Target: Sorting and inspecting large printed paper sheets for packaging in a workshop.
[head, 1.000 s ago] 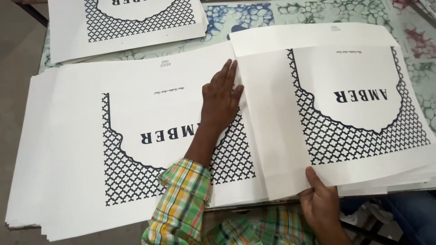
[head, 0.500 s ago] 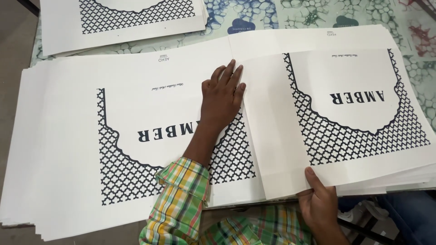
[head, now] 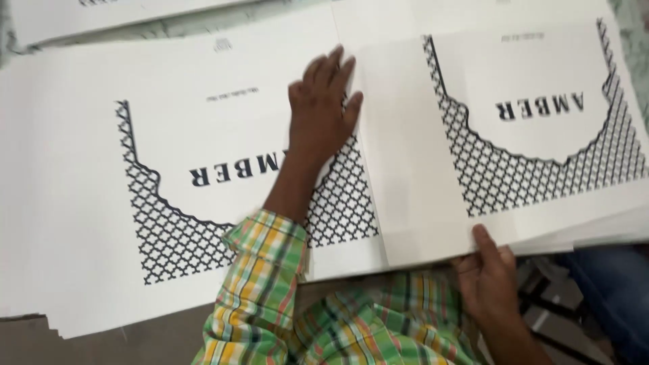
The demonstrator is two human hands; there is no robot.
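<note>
Left hand (head: 323,111) flat on left sheet (head: 169,182); right hand (head: 490,277) pinching right sheet (head: 514,128) edge.

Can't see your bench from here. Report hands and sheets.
Left hand flat on the left printed sheet. Right hand pinching the near edge of the right printed sheet, thumb on top. Nothing in the way.

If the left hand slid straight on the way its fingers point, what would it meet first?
The left hand lies flat on the left printed sheet, fingers pointing away from the person. Going on, it would likely cross that sheet's bare top margin and meet the overlapping right sheet's edge; depth is unclear.
</note>
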